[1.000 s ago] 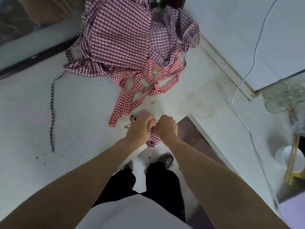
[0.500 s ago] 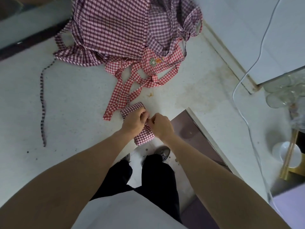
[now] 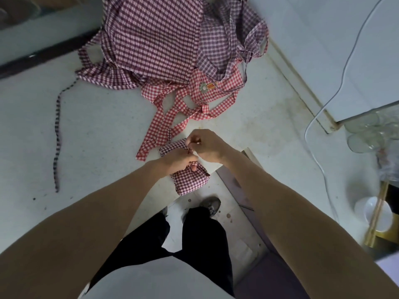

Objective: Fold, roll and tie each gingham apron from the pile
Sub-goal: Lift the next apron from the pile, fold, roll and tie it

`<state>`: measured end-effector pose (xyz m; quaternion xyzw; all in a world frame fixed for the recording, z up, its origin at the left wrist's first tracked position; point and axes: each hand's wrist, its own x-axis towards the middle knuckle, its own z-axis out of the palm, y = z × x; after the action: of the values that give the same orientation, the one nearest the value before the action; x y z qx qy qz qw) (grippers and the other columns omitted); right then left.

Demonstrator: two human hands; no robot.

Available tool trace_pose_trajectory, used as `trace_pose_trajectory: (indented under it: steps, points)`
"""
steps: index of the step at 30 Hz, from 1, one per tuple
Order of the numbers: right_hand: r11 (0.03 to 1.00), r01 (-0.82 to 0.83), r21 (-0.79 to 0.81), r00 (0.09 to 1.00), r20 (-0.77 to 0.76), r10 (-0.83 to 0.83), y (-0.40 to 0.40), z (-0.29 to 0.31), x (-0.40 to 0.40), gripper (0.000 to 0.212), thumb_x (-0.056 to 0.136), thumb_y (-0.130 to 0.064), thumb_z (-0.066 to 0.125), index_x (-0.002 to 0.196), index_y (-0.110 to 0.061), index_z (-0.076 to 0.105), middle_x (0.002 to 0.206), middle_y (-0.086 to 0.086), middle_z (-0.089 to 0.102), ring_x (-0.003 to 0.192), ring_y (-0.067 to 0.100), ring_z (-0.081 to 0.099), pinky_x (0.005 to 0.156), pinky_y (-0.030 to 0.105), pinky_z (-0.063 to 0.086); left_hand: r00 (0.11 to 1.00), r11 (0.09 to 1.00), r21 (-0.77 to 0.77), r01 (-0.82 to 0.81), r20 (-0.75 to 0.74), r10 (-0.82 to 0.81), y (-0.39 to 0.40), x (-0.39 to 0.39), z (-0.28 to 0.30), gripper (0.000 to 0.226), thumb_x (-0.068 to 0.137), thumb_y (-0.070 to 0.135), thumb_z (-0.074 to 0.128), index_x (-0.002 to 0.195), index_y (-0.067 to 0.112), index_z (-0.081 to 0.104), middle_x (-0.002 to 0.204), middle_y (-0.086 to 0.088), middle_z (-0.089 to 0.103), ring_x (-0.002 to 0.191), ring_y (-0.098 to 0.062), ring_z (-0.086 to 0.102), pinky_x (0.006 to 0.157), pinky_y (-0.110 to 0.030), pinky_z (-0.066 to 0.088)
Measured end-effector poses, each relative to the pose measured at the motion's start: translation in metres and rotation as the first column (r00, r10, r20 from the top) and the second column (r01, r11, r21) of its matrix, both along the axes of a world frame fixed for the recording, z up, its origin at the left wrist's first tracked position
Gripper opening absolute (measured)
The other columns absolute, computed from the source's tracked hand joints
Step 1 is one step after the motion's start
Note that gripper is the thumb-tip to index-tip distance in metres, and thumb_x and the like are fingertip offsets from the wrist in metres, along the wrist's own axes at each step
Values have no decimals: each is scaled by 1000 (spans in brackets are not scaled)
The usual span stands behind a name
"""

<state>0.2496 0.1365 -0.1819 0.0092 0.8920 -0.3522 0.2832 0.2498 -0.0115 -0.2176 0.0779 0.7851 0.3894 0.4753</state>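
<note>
Your left hand and right hand both pinch the thin tie of the small rolled dark-red gingham apron bundle at the white desk edge. Since a second ago your right hand has lifted toward twelve o'clock, tightening the knot. The loose apron pile waits at twelve o'clock.

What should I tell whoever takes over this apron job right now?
Left hand: grips the rolled dark-red gingham apron bundle at the white counter edge.
Right hand: pinches its tie strap above the roll.
Done: this apron is folded and rolled; the knot is in progress.
Left: finish the knot, then the loose pile of gingham aprons behind, the bright red-checked apron in front.
</note>
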Motion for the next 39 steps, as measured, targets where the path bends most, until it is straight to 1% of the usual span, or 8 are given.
trace_pose_trajectory:
  steps: [5, 9, 13, 22, 29, 32, 36, 39]
  points:
    - [956, 253, -146, 967, 66, -245, 14, -21, 32, 22, 81, -9, 73, 73, -28, 66, 84, -15, 66, 87, 1, 61, 91, 29, 48, 980, 983, 59, -174, 107, 168, -1, -4, -1, 19, 101, 16, 51, 97, 7, 67, 80, 2, 61, 67, -2, 55, 58, -13, 48]
    - [926, 319, -201, 947, 41, -318, 9, -30, 55, 17, 75, -13, 82, 79, -26, 73, 81, -17, 66, 78, -7, 58, 77, 17, 40, 977, 982, 120, -144, 174, 122, -4, -3, 3, 36, 102, 5, 43, 69, 13, 57, 62, 1, 45, 47, -2, 38, 47, -18, 30]
    - [922, 363, -133, 929, -19, -369, 0, -35, 58, 17, 75, -26, 85, 89, -28, 75, 113, -7, 55, 110, 9, 50, 81, 16, 38, 964, 978, 77, -192, 201, 173, -4, -7, 5, 25, 101, 13, 49, 79, 12, 60, 67, 2, 50, 55, -3, 45, 53, -17, 35]
    - [820, 525, -230, 824, -104, -557, -13, -37, 67, 17, 72, -25, 89, 87, -22, 81, 112, -6, 54, 72, 3, 46, 61, 7, 39, 963, 980, 103, -170, 228, 143, -1, -10, 10, 30, 103, 8, 41, 83, 1, 62, 62, -2, 45, 43, -2, 40, 44, -16, 33]
    - [844, 469, -261, 862, -71, -501, -5, -39, 59, 25, 73, -24, 88, 64, -28, 64, 106, -8, 49, 78, 8, 46, 66, 14, 37, 988, 995, 30, -98, 121, 94, -4, -4, 10, 35, 102, 7, 41, 68, 13, 47, 56, 1, 41, 42, -6, 35, 40, -16, 31]
    - [860, 437, -265, 889, -19, -457, -3, -40, 58, 27, 78, -18, 82, 65, -23, 59, 108, -6, 48, 84, 5, 50, 70, 13, 38, 995, 996, 6, -89, 50, 89, -8, -2, 5, 22, 101, 13, 50, 82, 8, 57, 56, 9, 51, 40, 1, 52, 46, -10, 41]
    - [839, 453, -302, 888, 67, -455, 1, -42, 56, 21, 78, -8, 76, 68, -14, 59, 109, -3, 48, 93, -1, 50, 77, 14, 38, 992, 992, 23, -125, 0, 125, -2, -6, 2, 39, 101, 17, 43, 68, 6, 60, 49, 0, 60, 38, -4, 55, 41, -14, 34]
    - [815, 469, -341, 878, 79, -472, 0, -43, 54, 19, 62, -36, 73, 66, -20, 62, 109, -3, 51, 92, -9, 49, 76, 6, 38, 985, 985, 45, -166, 45, 164, -1, -4, 4, 36, 98, 14, 44, 69, 3, 62, 51, -2, 61, 41, -13, 59, 40, -14, 35]
